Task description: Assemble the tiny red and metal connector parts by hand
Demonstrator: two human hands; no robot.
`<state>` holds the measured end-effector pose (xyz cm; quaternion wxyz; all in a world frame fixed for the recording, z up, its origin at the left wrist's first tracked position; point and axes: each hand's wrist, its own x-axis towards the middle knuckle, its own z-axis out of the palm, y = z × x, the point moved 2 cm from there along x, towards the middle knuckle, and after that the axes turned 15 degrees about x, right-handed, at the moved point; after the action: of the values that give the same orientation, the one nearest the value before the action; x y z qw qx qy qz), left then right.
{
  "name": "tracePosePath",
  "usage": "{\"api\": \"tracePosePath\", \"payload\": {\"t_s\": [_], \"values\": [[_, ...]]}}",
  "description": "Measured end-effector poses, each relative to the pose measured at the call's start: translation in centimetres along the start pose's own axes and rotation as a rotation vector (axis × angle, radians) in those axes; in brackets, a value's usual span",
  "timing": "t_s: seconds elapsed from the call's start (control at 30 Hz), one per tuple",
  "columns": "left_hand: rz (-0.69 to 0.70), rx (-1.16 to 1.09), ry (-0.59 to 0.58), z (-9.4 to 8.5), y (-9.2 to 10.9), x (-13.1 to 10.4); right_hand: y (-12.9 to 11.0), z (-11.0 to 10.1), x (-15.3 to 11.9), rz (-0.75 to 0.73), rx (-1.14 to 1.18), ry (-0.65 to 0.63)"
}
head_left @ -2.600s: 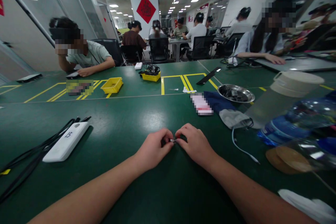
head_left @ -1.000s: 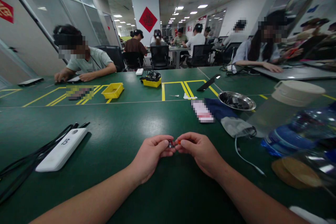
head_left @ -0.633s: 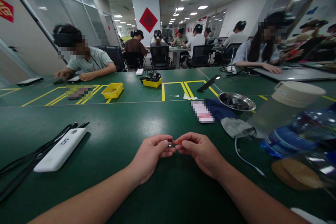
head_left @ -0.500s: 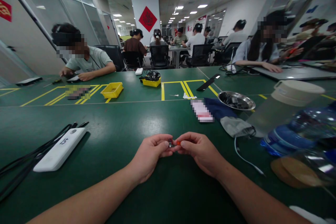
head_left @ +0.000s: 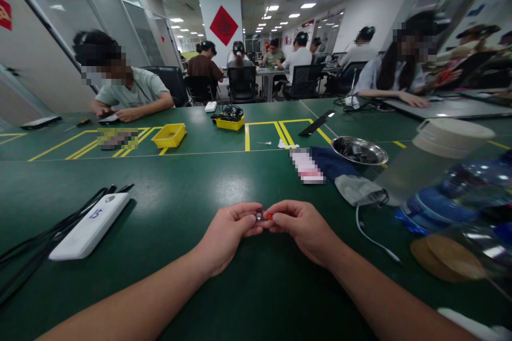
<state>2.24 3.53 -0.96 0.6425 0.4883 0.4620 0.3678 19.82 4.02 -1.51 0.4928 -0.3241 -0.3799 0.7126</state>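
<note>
Over the near middle of the green table (head_left: 192, 186), my two hands meet fingertip to fingertip. My left hand (head_left: 232, 232) pinches a small shiny metal piece (head_left: 259, 216) between thumb and fingers. In my right hand (head_left: 302, 229), thumb and forefinger close on a small orange piece (head_left: 270, 217), right beside the metal one. Whether the two pieces are joined I cannot tell; fingers cover most of both, and they are too small to name more exactly.
A white power bank (head_left: 92, 226) with black cables lies left. To the right are a phone (head_left: 307, 165), a grey-and-blue pouch (head_left: 356, 189), a metal bowl (head_left: 360, 159), a large cup (head_left: 424, 165) and blue bottles (head_left: 448, 202). Yellow trays (head_left: 169, 136) stand farther back; co-workers sit beyond.
The metal piece in my left fingers appears slightly turned and shows more of its shiny side. Both hands keep their pinch in nearly the same place; the camera view has shifted slightly.
</note>
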Motion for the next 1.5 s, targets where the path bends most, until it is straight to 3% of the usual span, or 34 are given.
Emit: {"api": "tracePosePath", "payload": {"t_s": [1.03, 1.5], "values": [[0.034, 0.092, 0.016, -0.21, -0.28, 0.04, 0.04, 0.10, 0.03, -0.020, 0.002, 0.017], [-0.014, -0.059, 0.018, -0.09, 0.35, -0.12, -0.32, 0.31, -0.19, -0.015, 0.015, 0.031]]}}
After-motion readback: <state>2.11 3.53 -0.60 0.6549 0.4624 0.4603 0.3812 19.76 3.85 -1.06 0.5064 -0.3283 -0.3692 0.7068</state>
